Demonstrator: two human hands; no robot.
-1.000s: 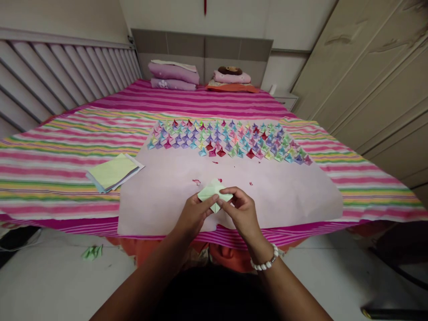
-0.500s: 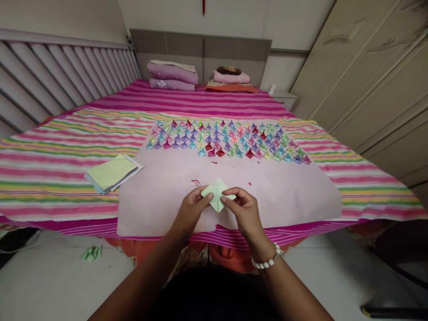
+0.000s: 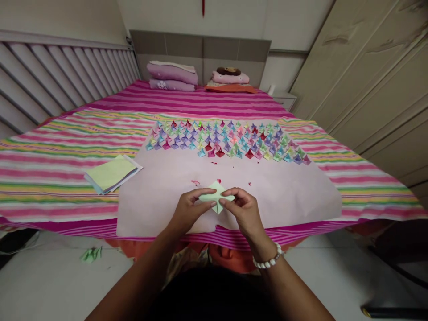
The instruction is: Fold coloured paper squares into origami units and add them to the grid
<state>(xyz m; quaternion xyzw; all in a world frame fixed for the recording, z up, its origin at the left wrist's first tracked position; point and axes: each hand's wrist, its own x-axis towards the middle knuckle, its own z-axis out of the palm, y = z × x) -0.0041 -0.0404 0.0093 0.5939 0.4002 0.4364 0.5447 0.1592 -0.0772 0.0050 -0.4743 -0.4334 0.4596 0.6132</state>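
Between my hands is a pale green folded origami paper [image 3: 218, 186], diamond-shaped with a crease down its lower middle. My left hand [image 3: 187, 209] pinches its left corner between thumb and forefinger. On the other side, the thumb and forefinger of my right hand [image 3: 245, 211] pinch the right part; a white bead bracelet circles that wrist. The folded paper is held above a large whitish sheet [image 3: 287, 196] spread on the bed. Rows of small colourful origami pieces [image 3: 220, 152] stand across the far half of that sheet.
A stack of coloured paper [image 3: 112, 173] lies left of the sheet on the striped bed cover [image 3: 56, 178]. Small red scraps [image 3: 195, 182] dot the sheet. Crumpled green paper [image 3: 91, 254] rests on the floor. Folded bedding [image 3: 172, 76] sits by the headboard [image 3: 167, 47].
My left thumb and forefinger have shifted inward over the left corner of the green paper, which sits slightly lower. My right hand stays nearly still.
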